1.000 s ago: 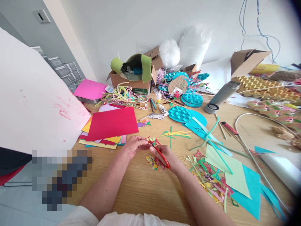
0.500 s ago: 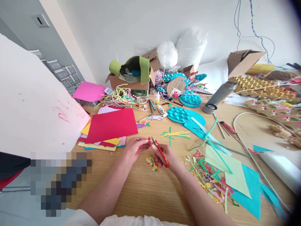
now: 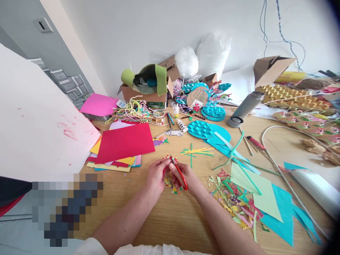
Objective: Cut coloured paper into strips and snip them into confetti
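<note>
Red-handled scissors [image 3: 181, 177] are gripped in my right hand [image 3: 189, 174], their blades pointing up and left. My left hand [image 3: 156, 174] pinches a small piece of red paper [image 3: 165, 171], mostly hidden by the fingers. The blade tips are close to the left fingertips; whether they touch the paper I cannot tell. Below and between the hands lies a little pile of yellow, green and orange paper bits [image 3: 172, 186]. More small red and coloured bits [image 3: 166, 156] show just beyond the fingertips.
Left of my hands lies a stack of coloured paper topped by a red sheet [image 3: 126, 142]. Paper scraps [image 3: 236, 202] are heaped at right, beside a pale green sheet [image 3: 268, 193]. Thin yellow and green strips [image 3: 198, 151] lie ahead. A grey flask [image 3: 245, 109] lies farther back.
My left hand has moved slightly right and turned, bringing its fingers closer to the scissors. The right hand has shifted a little left. The whole view has moved slightly.
</note>
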A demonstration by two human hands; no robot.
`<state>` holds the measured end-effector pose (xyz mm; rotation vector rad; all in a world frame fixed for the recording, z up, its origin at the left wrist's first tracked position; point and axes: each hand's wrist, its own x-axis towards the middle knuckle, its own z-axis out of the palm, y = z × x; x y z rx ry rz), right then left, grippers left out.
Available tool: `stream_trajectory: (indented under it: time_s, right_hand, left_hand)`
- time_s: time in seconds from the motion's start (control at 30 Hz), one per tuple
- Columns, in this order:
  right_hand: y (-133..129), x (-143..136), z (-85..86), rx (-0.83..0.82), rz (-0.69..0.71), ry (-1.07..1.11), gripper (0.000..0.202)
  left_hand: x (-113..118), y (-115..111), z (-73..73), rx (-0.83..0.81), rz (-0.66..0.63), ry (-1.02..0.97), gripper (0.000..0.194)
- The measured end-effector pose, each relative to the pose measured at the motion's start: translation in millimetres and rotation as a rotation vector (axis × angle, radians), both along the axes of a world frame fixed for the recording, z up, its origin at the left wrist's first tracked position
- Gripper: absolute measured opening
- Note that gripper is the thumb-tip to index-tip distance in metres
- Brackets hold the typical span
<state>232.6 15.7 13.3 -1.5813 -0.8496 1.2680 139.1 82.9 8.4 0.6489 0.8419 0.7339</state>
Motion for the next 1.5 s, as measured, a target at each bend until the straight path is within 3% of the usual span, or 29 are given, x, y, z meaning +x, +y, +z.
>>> stream_trajectory:
  time_s: [1.03,1.5]
  right_hand:
    - [-1.5,-0.2,-2.2,0.001,0.005,0.005,0.049]
    - [-0.7,-1.2,-2.9,-0.034,-0.074,0.008,0.046]
  left_hand:
    - [-0.9,-0.7,-3.1,-0.009,0.010,-0.032,0.014]
    - [-0.2,-1.9,-0.5,-0.029,0.014,-0.052,0.014]
